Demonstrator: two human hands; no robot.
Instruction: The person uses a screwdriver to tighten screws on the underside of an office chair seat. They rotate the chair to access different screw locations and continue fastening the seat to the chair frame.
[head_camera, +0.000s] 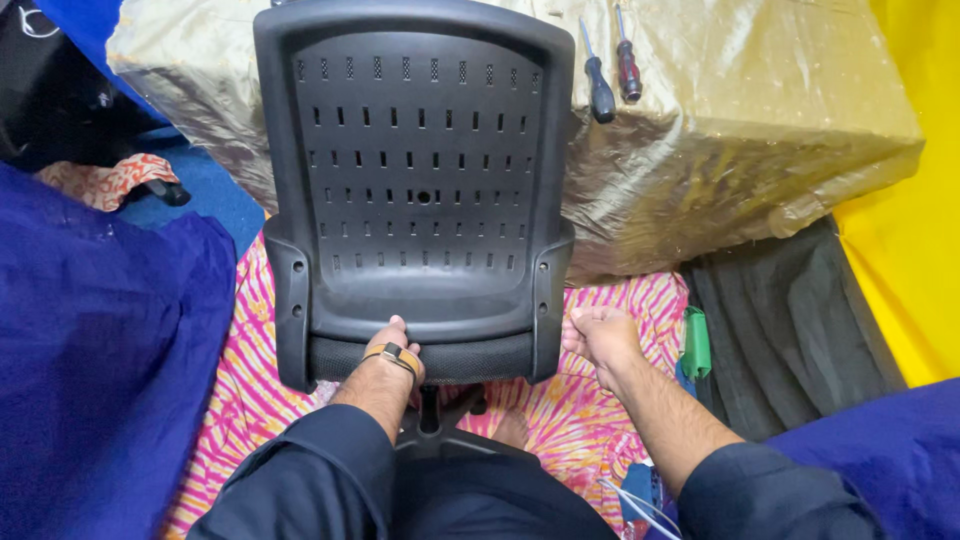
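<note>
Chair backrest, black plastic with rows of slots, stands upright just beyond both hands, leaning against a gold-wrapped block. The left hand grips the backrest's lower edge at the middle, fingers curled under the mesh strip, a band around the wrist. The right hand hovers just beside the backrest's right lower corner, loosely curled into a half fist, holding nothing that shows. Beneath both hands lies a pink and orange striped cloth. Far beyond the right hand, two screwdrivers rest side by side on the gold block. Blue fabric sits off beside the left hand.
</note>
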